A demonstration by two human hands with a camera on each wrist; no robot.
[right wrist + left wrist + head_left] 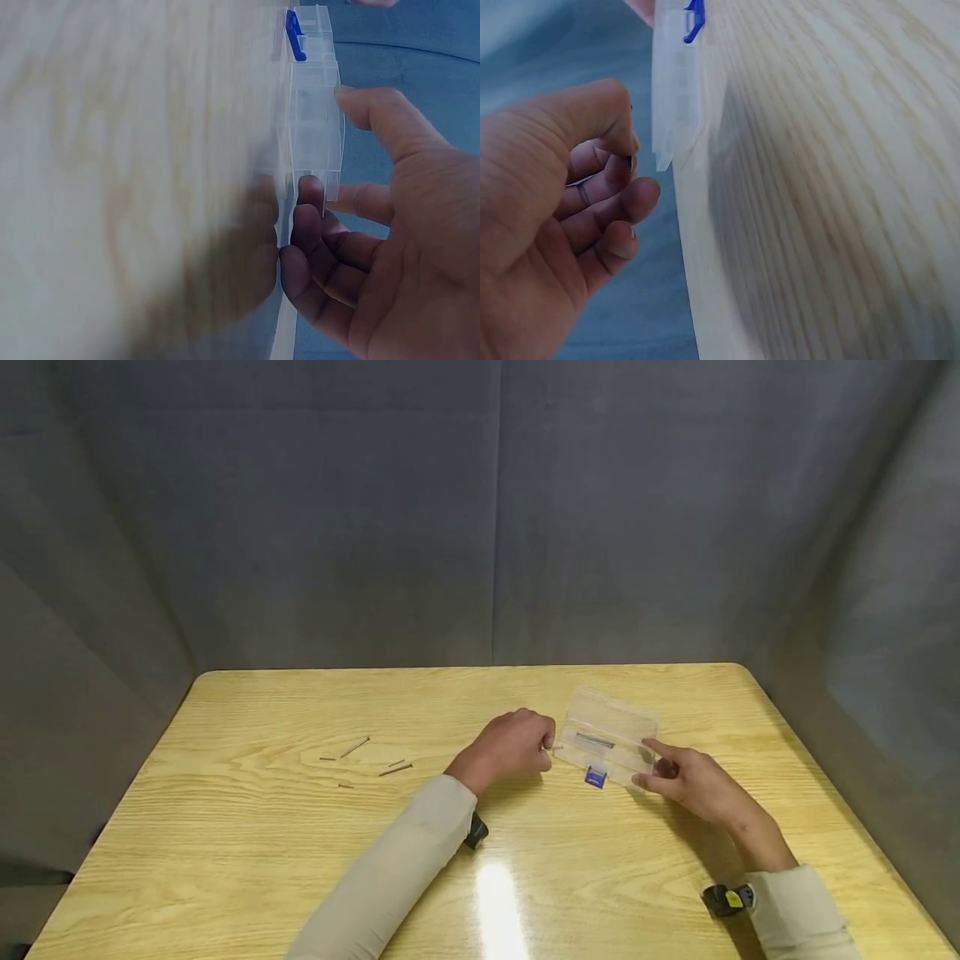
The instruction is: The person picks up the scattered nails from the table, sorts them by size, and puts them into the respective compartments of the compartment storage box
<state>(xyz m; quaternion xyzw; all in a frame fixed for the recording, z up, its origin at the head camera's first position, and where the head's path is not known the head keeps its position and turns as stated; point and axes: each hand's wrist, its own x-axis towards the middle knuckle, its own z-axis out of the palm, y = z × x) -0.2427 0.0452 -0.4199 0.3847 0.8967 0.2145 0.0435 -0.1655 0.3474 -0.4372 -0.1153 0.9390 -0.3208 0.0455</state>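
Observation:
A clear plastic box [615, 773] with a blue latch [596, 777] lies on the right half of the table, its lid [611, 712] folded open toward the back. Several long nails [595, 741] lie inside it. At the box's left end, my left hand [512, 746] pinches a nail [557, 748] between thumb and forefinger, its tip pointing toward the box. In the left wrist view the fingers mostly hide that nail. My right hand [697, 781] grips the box's right end, thumb at the front edge and forefinger farther back; its other fingers curl beside the end wall [313, 171].
Left of my left forearm, several loose nails [395, 770] of different lengths are scattered on the wooden table [247, 860]. Grey curtains [337, 527] hang behind the table and at both sides.

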